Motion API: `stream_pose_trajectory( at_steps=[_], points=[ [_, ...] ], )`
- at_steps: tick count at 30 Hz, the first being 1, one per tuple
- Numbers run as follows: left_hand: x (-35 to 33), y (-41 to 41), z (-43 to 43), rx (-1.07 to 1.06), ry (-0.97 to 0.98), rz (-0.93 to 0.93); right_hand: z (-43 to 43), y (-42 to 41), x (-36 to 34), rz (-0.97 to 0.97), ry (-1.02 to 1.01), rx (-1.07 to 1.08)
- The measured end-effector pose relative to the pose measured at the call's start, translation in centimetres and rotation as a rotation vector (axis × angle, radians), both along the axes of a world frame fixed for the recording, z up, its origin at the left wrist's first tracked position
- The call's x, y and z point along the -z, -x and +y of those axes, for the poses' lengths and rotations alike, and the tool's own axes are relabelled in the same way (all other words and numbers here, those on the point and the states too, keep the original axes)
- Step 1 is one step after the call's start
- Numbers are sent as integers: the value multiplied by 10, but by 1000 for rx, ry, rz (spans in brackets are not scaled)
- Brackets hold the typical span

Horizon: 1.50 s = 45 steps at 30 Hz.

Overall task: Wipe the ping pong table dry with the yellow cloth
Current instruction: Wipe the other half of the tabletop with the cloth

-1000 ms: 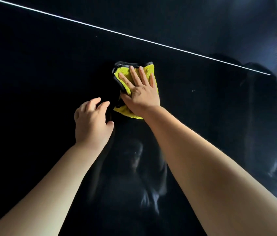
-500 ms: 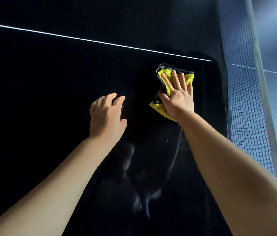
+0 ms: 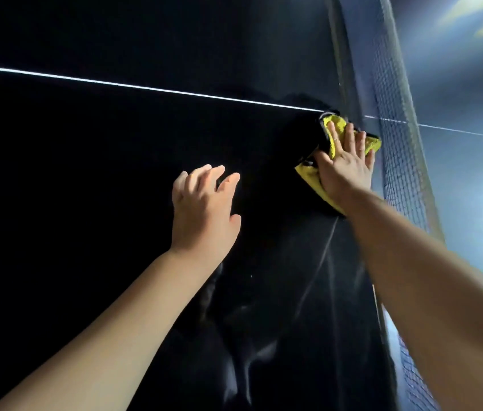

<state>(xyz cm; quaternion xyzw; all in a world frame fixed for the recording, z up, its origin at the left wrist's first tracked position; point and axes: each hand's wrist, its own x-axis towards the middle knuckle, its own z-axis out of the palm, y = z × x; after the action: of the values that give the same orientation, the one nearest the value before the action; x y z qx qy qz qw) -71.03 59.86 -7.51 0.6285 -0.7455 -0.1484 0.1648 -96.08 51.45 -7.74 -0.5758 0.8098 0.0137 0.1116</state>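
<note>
Dark and glossy, the ping pong table (image 3: 86, 203) fills nearly the whole view, seen from above along two bare forearms. A thin white line (image 3: 145, 88) crosses its top from the left edge toward the net (image 3: 397, 143), which stands along the right side. The yellow cloth (image 3: 335, 129), bunched and showing a dark edge, lies on the table at the spot where the line meets the net, just beside the mesh. The right hand (image 3: 345, 170) lies flat on top of it, fingers straight and slightly fanned, the palm bearing down; this flat press likely spreads the cloth so it soaks up water right against the net. The left hand (image 3: 201, 209) holds nothing. Its fingers are loosely bent and apart, fingertips down toward the bare table, well left of the cloth, probably bracing the person's lean, though whether it actually touches the surface cannot be told. A faint reflection (image 3: 264, 336) and pale streaks show on the tabletop between the arms, which may be leftover wetness. No bowl, bucket or other container is in sight.
</note>
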Motion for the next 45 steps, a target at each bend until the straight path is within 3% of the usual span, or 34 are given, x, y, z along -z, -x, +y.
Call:
stream_pose_trajectory(
  at_steps=[6, 25, 33, 45],
  points=[
    [7, -62, -10, -116, 24, -17, -41, -54, 4, 41, -12, 68],
    [8, -328, 76, -498, -2, -76, -28, -412, 22, 78, 12, -638],
    [-3, -394, 141, -466, -39, -77, 59, -435, 15, 109, -42, -769],
    [-24, -370, 226, -277, -81, -110, 241, -410, 9, 165, -90, -867]
  ],
)
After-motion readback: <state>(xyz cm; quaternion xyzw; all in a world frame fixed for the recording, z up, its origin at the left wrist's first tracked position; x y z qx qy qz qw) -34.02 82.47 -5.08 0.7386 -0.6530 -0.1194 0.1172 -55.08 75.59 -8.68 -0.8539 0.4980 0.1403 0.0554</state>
